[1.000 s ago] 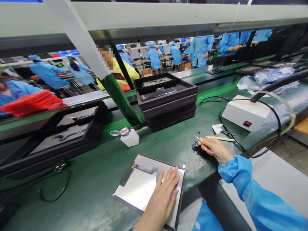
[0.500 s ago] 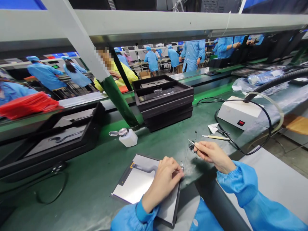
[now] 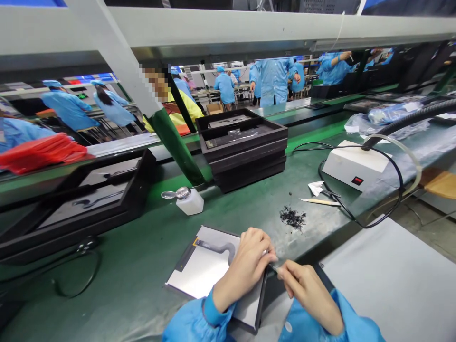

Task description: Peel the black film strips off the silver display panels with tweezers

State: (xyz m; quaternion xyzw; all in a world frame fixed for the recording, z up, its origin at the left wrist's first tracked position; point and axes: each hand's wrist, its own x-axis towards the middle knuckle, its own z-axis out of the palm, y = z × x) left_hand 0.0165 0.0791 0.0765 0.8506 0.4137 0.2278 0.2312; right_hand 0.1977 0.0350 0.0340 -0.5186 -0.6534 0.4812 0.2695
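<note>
A flat, tablet-sized panel (image 3: 210, 270) with a silvery-white back and dark edges lies tilted on the green bench. My left hand (image 3: 244, 266) rests across it, its thumb and fingertips closed at the right edge. My right hand (image 3: 308, 287) pinches a thin metal-tipped tool (image 3: 273, 268), whose tip meets that edge beside my left fingertips. The fingers hide most of the tool, so I cannot tell its exact kind. A grey curved ribbon cable (image 3: 219, 246) runs over the panel's back. Beyond the hands lies a small heap of black scraps (image 3: 292, 218).
A white pump bottle (image 3: 190, 203) stands with its lid up, near stacked black trays (image 3: 245, 152). Another tray (image 3: 96, 199) is at left. A craft knife (image 3: 318, 202), white tissue (image 3: 315, 188) and white box (image 3: 356, 166) with a black hose are at right. Co-workers are beyond.
My right hand has come down and left from the black scraps to the panel's right edge, bringing the thin tool. My left hand stays on the panel, shifted slightly.
</note>
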